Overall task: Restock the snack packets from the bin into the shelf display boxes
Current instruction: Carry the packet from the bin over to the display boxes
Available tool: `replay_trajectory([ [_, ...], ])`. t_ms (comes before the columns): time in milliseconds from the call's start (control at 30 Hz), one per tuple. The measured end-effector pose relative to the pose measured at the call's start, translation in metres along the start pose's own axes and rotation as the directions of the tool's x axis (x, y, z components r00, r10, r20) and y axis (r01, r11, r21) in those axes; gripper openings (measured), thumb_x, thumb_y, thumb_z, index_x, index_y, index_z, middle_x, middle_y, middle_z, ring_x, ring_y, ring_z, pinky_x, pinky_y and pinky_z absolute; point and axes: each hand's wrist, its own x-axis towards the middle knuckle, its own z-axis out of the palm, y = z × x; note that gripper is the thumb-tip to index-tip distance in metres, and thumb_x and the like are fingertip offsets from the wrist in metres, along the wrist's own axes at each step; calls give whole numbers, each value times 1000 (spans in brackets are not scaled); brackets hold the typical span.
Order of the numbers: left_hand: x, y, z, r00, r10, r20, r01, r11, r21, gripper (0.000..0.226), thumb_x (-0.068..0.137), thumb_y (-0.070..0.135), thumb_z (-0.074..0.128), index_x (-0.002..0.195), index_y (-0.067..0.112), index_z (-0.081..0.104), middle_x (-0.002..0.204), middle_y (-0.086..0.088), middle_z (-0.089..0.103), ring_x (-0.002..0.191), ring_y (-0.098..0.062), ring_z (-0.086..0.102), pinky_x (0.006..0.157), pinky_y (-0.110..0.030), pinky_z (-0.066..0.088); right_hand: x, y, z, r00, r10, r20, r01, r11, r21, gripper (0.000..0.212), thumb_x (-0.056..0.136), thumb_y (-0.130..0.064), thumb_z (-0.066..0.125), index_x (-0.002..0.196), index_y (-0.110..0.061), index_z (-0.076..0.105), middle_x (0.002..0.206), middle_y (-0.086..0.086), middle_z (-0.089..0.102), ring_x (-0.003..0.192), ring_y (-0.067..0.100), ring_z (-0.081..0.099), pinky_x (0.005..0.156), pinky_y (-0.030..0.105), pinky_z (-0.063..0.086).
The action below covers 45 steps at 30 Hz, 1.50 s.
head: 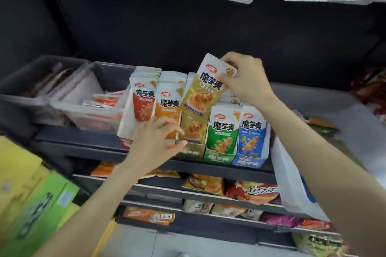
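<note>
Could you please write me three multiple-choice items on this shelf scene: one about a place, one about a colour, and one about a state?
1. Where is the yellow packet going?
A. The yellow display box
B. The blue display box
C. The lowest shelf

2. What colour is the display box at the right end of the row?
A. Red
B. Blue
C. Orange

3. What is the right hand doing?
A. Hanging idle
B. Lying flat on the shelf
C. Pinching the yellow packet's top

Answers: 1 A, the packet is tilted over the yellow display box. 2 B, it stands beside the green box. 3 C, its fingers curl over the top edge.
</note>
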Motion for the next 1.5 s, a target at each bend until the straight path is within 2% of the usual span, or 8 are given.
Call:
replay_trajectory([
  [167, -2, 2, 0, 999, 38, -6, -37, 995, 92, 12, 81, 38, 57, 79, 28, 63, 92, 9, 56, 89, -19, 55, 77, -43, 49, 4, -11, 17, 990, -82, 118, 118, 931, -344, 23, 86, -23, 60, 108, -24, 59, 91, 7, 66, 89, 34, 61, 73, 37, 44],
  [600, 1, 2, -6, 998, 52, 20, -53, 997, 61, 16, 76, 14, 76, 79, 26, 66, 91, 4, 62, 89, -19, 60, 81, -40, 49, -1, 1, 60, 919, -168, 357, 359, 732, -580, 33, 87, -27, 62, 119, -18, 60, 119, 6, 52, 111, 26, 47, 72, 29, 31],
  [767, 7, 16, -6, 997, 50, -55, -49, 999, 22, 25, 78, 43, 52, 89, 27, 67, 98, 8, 63, 93, -17, 58, 82, -34, 46, -12, 10, 32, 950, -300, 85, 310, 881, -356, 24, 84, -27, 67, 104, -14, 61, 99, 3, 53, 88, 19, 53, 68, 28, 42],
  [900, 25, 59, -9, 950, 159, -269, -192, 976, -100, 32, 84, 40, 53, 102, 19, 68, 100, 6, 67, 96, -12, 58, 82, -26, 42, -45, 21, -35, 989, -148, -27, 150, 981, 124, 10, 91, -23, 62, 97, -15, 63, 88, -3, 62, 76, 10, 56, 66, 19, 43],
  [1000, 42, 98, -2, 891, 285, -354, -360, 918, -167, 26, 86, 32, 56, 101, 15, 68, 94, 6, 68, 92, -12, 59, 83, -28, 43, -77, 60, -84, 998, -41, -40, 45, 990, 133, 8, 90, -17, 63, 98, -18, 63, 87, -5, 65, 79, 8, 60, 70, 18, 47],
  [1200, 74, 168, 36, 916, 389, -93, -391, 920, 1, 39, 89, 50, 44, 110, 24, 64, 102, 7, 67, 102, -16, 56, 93, -34, 34, -124, 167, -131, 984, 177, -10, -175, 961, -212, 10, 86, -18, 67, 96, -20, 67, 79, -3, 67, 71, 9, 61, 64, 9, 40],
  [1367, 86, 182, 65, 940, 316, 131, -334, 929, 156, 61, 88, 61, 30, 124, 21, 59, 120, 1, 62, 114, -20, 55, 103, -42, 35, -124, 201, -114, 962, 207, 177, -96, 866, -491, 21, 91, -35, 57, 103, -22, 67, 95, -6, 68, 88, 16, 63, 72, 26, 44],
  [1500, 86, 178, 76, 933, 302, 194, -336, 925, 177, 62, 89, 60, 30, 128, 20, 57, 129, 2, 59, 122, -18, 51, 109, -41, 28, -93, 206, -89, 953, 214, 215, -110, 904, -413, 25, 94, -37, 53, 103, -20, 68, 97, 3, 70, 91, 23, 65, 80, 37, 52],
])
